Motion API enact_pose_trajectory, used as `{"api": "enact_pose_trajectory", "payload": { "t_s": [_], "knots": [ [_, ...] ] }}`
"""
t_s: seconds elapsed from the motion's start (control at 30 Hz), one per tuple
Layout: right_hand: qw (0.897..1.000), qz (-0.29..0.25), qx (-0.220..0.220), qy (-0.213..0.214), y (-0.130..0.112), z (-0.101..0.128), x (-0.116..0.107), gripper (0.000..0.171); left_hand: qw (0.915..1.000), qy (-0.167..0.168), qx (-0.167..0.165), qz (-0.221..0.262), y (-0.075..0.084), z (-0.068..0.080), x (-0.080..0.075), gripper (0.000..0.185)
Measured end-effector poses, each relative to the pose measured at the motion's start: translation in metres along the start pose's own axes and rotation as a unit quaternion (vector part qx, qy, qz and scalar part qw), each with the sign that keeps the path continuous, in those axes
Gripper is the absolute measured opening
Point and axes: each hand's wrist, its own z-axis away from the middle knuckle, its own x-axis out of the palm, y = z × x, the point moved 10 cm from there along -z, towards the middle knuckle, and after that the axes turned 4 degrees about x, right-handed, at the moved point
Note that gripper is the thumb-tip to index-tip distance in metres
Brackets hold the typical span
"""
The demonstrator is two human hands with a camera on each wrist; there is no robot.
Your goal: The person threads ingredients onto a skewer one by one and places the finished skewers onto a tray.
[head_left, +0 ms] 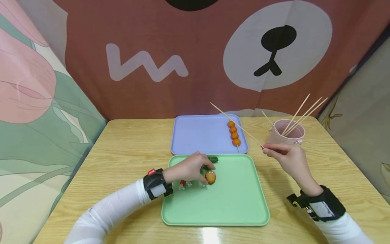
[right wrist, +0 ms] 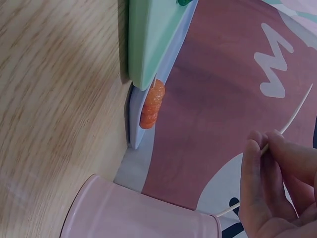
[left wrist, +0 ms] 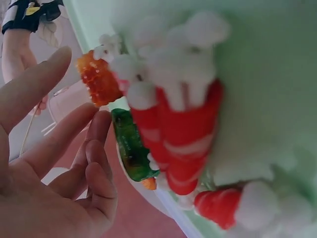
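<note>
On the green tray [head_left: 231,206], my left hand [head_left: 190,167] reaches over a round corn piece [head_left: 210,177]. Its thumb and forefinger stand on either side; in the left wrist view the thumb [left wrist: 58,69] is apart from the corn. Beside the corn lie a green piece [left wrist: 131,144] and red-and-white pieces [left wrist: 185,134] with white rounded tops. The hand partly hides these in the head view. To the right of the trays, my right hand [head_left: 287,161] pinches one end of a bamboo skewer [head_left: 236,123], whose bare point slants up to the left.
Behind the green tray, a lilac tray [head_left: 201,134] carries a skewer of several orange balls [head_left: 234,135] at its right side. A pink bucket [head_left: 281,135] with several bamboo skewers [head_left: 304,113] stands at the back right of the wooden table [head_left: 131,149]. A patterned cloth hangs behind.
</note>
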Motion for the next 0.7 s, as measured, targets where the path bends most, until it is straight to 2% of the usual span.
{"api": "enact_pose_trajectory", "payload": {
  "t_s": [0.43,0.7],
  "knots": [
    [0.999,-0.023,0.008,-0.022,0.006,0.001,0.013,0.013,0.9992,0.001,-0.025,-0.030,-0.006,-0.004,0.008,0.035],
    [1.000,-0.012,0.008,-0.020,0.008,0.001,0.013,0.013,0.9996,-0.002,-0.022,-0.018,-0.005,-0.006,0.008,0.030]
  ]
}}
